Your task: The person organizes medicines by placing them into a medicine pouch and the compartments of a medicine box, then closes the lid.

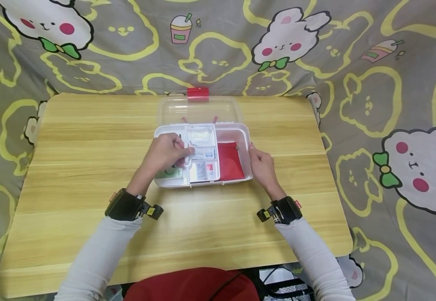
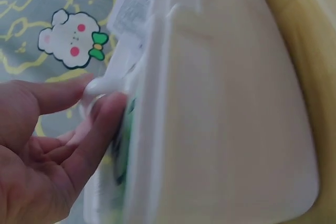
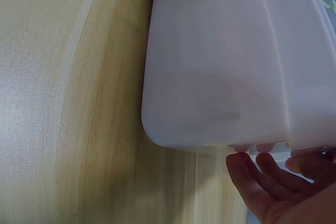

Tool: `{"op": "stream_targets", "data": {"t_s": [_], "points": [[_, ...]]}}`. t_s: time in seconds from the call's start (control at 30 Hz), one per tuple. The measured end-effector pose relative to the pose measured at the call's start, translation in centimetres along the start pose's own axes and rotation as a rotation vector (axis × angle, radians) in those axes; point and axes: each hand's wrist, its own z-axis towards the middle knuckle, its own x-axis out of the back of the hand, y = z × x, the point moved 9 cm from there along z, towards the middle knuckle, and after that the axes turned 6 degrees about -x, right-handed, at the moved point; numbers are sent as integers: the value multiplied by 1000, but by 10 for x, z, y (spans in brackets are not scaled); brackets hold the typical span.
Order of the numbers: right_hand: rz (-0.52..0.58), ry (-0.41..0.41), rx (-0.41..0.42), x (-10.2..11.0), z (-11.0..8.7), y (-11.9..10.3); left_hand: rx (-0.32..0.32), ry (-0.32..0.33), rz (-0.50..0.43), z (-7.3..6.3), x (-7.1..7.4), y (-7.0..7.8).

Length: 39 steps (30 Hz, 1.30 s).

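A white plastic storage box (image 1: 233, 182) stands with its clear lid (image 1: 172, 109) swung back. A compartmented inner tray (image 1: 218, 170) sits over its left and middle part. My left hand (image 1: 167, 151) pinches the tray's white handle (image 2: 105, 85) between thumb and fingers, also seen in the left wrist view. Small packets (image 1: 204, 153) lie in the tray, and a green item (image 1: 170, 172) lies in its left compartment. A red pouch (image 1: 230, 161) rests in the uncovered right part of the box. At the box's right end, my right hand (image 1: 263, 165) holds the side; its fingertips touch the wall (image 3: 220, 93).
The box stands on a wooden table (image 1: 90, 138), towards the back edge. A red latch (image 1: 198, 93) sits on the lid's far edge. Patterned grey cloth (image 1: 218, 50) hangs behind the table and at both sides.
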Motion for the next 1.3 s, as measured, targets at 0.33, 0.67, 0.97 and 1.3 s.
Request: {"op": "stream_targets", "data": {"t_s": [0.33, 0.67, 0.97, 1.3], "points": [[-23, 5, 23, 0, -2, -2, 40, 95, -115, 27, 69, 8], [-52, 45, 40, -4, -5, -1, 298, -72, -59, 77, 74, -75], [-59, 34, 25, -6, -5, -3, 312, -28, -258, 83, 63, -92], [-75, 46, 41, -1, -8, -6, 282, 49, -298, 84, 73, -81]]}}
